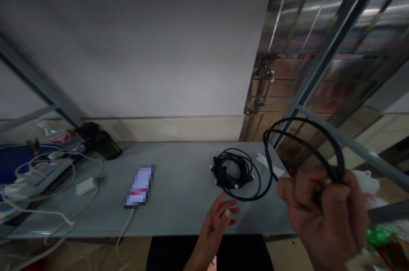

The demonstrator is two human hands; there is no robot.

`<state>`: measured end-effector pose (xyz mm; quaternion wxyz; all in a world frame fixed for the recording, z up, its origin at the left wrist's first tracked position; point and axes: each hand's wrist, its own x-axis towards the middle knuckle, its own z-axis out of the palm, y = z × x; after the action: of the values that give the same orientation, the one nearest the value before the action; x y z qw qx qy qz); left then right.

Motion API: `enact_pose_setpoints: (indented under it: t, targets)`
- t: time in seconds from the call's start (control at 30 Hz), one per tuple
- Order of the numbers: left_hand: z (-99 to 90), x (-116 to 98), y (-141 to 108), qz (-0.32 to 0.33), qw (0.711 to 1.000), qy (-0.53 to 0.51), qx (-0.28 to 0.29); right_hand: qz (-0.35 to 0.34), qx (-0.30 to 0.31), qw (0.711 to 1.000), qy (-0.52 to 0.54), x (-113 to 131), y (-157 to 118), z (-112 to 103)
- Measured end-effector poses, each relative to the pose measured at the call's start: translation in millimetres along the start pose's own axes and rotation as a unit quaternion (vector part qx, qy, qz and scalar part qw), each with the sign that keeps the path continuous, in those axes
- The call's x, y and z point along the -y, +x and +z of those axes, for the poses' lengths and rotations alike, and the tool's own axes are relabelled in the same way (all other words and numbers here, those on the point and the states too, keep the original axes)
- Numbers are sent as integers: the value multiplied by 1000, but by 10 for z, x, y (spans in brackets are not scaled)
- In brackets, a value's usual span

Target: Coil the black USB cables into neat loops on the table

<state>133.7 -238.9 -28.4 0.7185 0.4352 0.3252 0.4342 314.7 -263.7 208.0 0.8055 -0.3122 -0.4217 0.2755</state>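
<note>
Raised above the right end of the table, a smooth black round cable (338, 160), bent into a wide, doubled loop. Gripped between thumb and curled fingers of the bare right hand (326, 215), with one strand sweeping down to a coiled heap of thin black cables (219, 173) with dark plugs, flat on the tabletop. Just in front of that heap, the bare left hand (220, 216), fingers loosely apart; contact with the cables impossible to tell. Beside the heap, a flat white strip (275, 169), crossed by the hanging strand. Beneath, a long grey table (179, 177).

Farther left, a dark-edged phone (139, 186) with lit, pixelated screen, joined to a thin white cord (125, 226). Near the left end, a small white rectangular block (85, 186), a long white power strip (35, 179) under tangled cords, a black boxy case (105, 143) with marking too small to read, and a clear plastic bottle (59, 138), red-and-white label too blurred to read. Behind, a plain pale wall (159, 49); rightward, a shiny metal door (287, 92).
</note>
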Motion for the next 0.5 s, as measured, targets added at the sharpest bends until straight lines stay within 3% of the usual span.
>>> enact_pose_setpoints:
  t: [0.13,0.23,0.3,0.4,0.5]
  targets:
    - [32,-37,163,-45,996,-68,-32,111,5,992,-52,-178,-356,-186]
    - [19,-162,243,-74,983,-164,-43,200,70,963,-164,-348,-638,-411]
    - [11,-266,255,-77,971,-222,-33,201,153,930,-267,-486,-815,-560]
    - [27,-407,216,-75,964,-251,-37,149,267,867,-394,-760,-1066,-742]
    - [109,-512,137,-86,975,-197,-53,76,287,819,-491,-1088,-1283,-864]
